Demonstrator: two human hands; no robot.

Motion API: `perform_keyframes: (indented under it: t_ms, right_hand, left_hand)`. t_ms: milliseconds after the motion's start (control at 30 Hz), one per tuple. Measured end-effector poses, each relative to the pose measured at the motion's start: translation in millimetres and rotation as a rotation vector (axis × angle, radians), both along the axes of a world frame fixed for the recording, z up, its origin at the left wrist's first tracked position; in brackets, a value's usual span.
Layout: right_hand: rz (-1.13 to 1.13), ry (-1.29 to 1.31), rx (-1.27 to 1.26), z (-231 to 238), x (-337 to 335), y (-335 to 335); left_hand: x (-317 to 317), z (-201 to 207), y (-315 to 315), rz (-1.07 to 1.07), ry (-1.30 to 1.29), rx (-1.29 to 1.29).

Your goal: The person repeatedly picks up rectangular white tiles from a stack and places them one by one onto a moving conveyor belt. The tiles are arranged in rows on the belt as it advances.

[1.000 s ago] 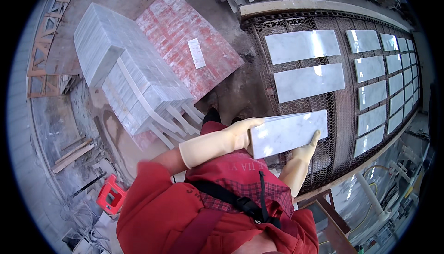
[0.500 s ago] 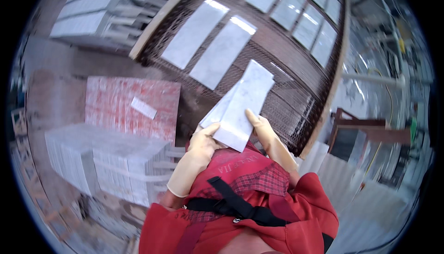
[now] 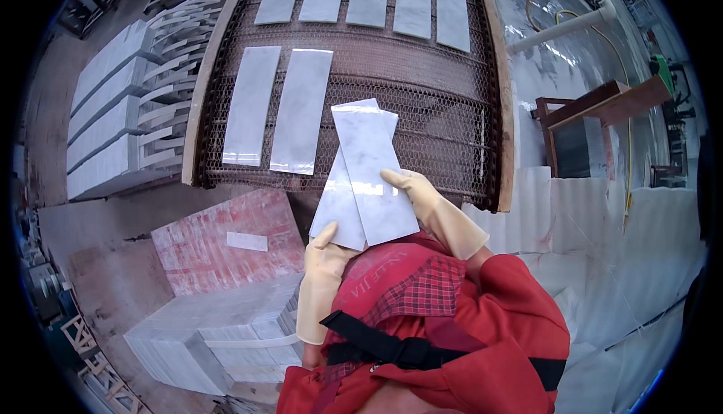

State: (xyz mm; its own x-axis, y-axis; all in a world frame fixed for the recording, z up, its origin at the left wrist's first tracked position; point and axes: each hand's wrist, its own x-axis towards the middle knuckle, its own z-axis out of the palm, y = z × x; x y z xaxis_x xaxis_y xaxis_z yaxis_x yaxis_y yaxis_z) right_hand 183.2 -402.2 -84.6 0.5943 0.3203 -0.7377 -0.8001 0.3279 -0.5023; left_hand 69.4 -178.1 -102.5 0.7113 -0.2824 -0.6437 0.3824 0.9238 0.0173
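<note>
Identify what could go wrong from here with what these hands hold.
The glossy white rectangular tiles are fanned and overlapping, so one might slide and scratch another.

The left hand, gloved in cream rubber, grips one near its lower corner, so it could tip.

Their far ends appear over the brown hexagonal mesh bed; edges might chip against it.

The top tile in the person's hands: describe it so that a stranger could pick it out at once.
Find the large brown mesh bed, then the fan of pale tiles held at its near end. The right hand has its thumb on the top tile. Unlike those beneath, it slants away to the left and its face is uncovered except by that thumb.
</note>
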Motion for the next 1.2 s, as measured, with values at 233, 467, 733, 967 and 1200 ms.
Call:
perform_keyframes:
  t_ms: [233, 467, 733, 967, 1200]
  right_hand:
    - [0.125, -0.060, -0.040, -17, 6, -11]
    - [0.059, -0.049, 0.070, -3, 5, -18]
    - [-0.131, -0.229, -0.410, 4, 23, -69]
    - [-0.240, -0.302, -0.646, -37, 40, -131]
    - [-0.120, -0.265, -0.974, -51, 45, -166]
  left_hand:
    - [-2, -6, 1, -0.089, -0.120, 0.414]
    - [2, 1, -2, -0.046, -0.093, 0.545]
    - [6, -4, 0, -0.070, -0.134, 0.819]
    - [-1, -16, 6, -0.109, -0.124, 0.518]
    - [-1, -32, 13, -0.118, -0.161, 0.219]
